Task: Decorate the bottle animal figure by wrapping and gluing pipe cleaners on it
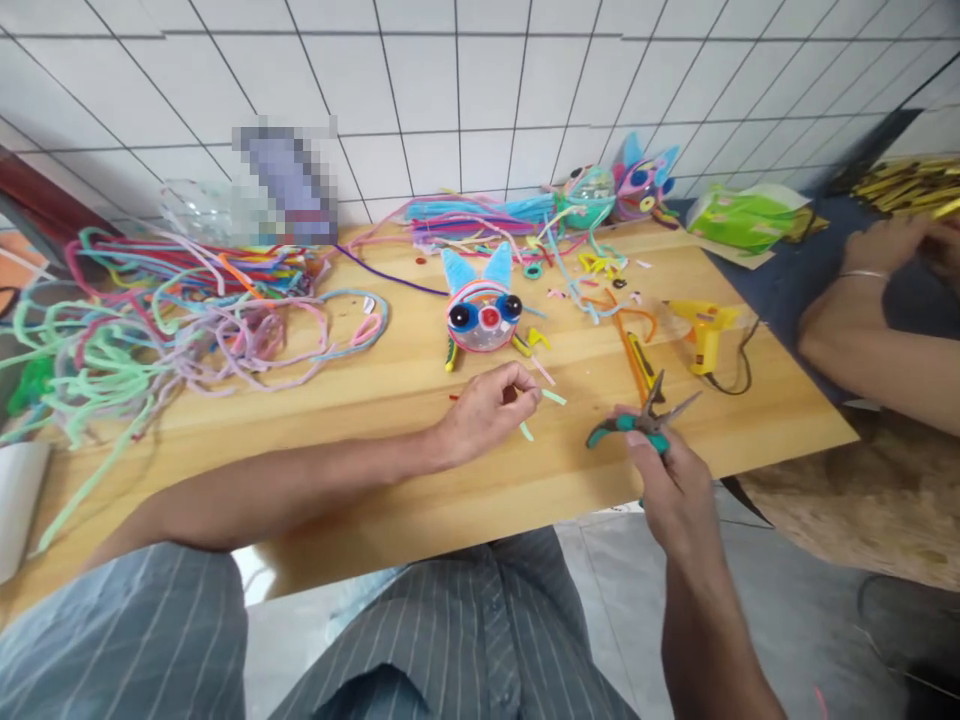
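Wooden table (375, 520) near edge lies bare; left hand (487, 410) pinches green piece (553, 397); right hand (667, 480) grips scissors (645, 420).

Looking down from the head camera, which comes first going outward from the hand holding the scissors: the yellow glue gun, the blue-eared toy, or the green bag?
From the right hand:
1. Yellow glue gun, just beyond it, to the right.
2. Blue-eared toy, mid-table, to the left.
3. Green bag, far back by the wall.

No legible text anywhere — not even on the green packet (739, 217) (print too small).
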`<state>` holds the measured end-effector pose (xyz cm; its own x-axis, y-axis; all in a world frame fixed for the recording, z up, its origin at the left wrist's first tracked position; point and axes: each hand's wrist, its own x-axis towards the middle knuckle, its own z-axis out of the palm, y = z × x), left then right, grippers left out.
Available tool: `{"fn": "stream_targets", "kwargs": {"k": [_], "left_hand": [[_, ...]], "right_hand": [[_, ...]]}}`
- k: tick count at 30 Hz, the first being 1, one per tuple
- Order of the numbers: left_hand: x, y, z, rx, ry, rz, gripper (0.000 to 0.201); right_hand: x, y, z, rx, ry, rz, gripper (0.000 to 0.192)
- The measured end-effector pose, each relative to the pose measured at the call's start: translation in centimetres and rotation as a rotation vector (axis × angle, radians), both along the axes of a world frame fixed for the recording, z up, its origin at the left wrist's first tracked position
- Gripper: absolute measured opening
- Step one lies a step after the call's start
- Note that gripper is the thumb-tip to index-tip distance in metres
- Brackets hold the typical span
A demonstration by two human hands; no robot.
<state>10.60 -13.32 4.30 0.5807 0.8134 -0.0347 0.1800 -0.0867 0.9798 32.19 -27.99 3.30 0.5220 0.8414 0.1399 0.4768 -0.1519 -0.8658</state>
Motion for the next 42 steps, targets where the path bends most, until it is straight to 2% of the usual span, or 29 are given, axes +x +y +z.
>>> {"fn": "stream_targets", "kwargs": {"k": [4, 7, 10, 13, 16, 19, 22, 25, 27, 32, 42], "left_hand": [[0.0, -1.1, -0.9, -0.245, -0.080, -0.138, 0.009], [0.8, -2.0, -1.7, -0.426, -0.162, -0.253, 0.008], [1.7, -2.5, -2.4, -0.498, -0.222, -0.286, 0.010], [1.9, -2.6, -2.9, -0.475, -0.217, -0.311, 0.010], [1.7, -2.6, -2.9, -0.449, -0.196, -0.328, 0.010], [1.2, -2.6, -2.4, -0.423, -0.204, -0.258, 0.012], [0.5, -2.3, -1.7, -0.312, -0.202, -0.099, 0.014], [-0.1, -1.8, -0.7, -0.173, -0.239, 0.004, 0.011], [-0.3, -1.5, -0.2, -0.104, -0.274, 0.024, 0.010], [-0.5, -1.5, 0.3, -0.052, -0.304, 0.014, 0.013], [-0.7, -1.7, 0.4, 0.007, -0.304, -0.006, 0.014]], "right_hand": [[-0.7, 1.4, 0.3, 0.026, 0.050, 0.051, 0.042], [-0.8, 2.6, -0.8, 0.033, 0.130, 0.047, 0.040], [-0.8, 3.4, -2.5, 0.051, 0.240, 0.038, 0.039], [-1.0, 3.7, -3.7, 0.070, 0.321, 0.070, 0.041], [-1.3, 3.6, -4.1, 0.068, 0.335, 0.092, 0.043], [-1.3, 3.2, -3.8, 0.077, 0.321, 0.117, 0.044], [-0.9, 2.5, -3.0, 0.054, 0.150, 0.114, 0.043], [-0.7, 1.6, -1.9, -0.007, -0.152, 0.071, 0.045], [-0.8, 1.4, -1.4, -0.001, -0.346, 0.078, 0.042], [-1.7, 2.1, -1.6, 0.155, -0.693, 0.179, 0.039], [-3.2, 3.6, -2.3, 0.228, -0.777, 0.186, 0.051]]}}
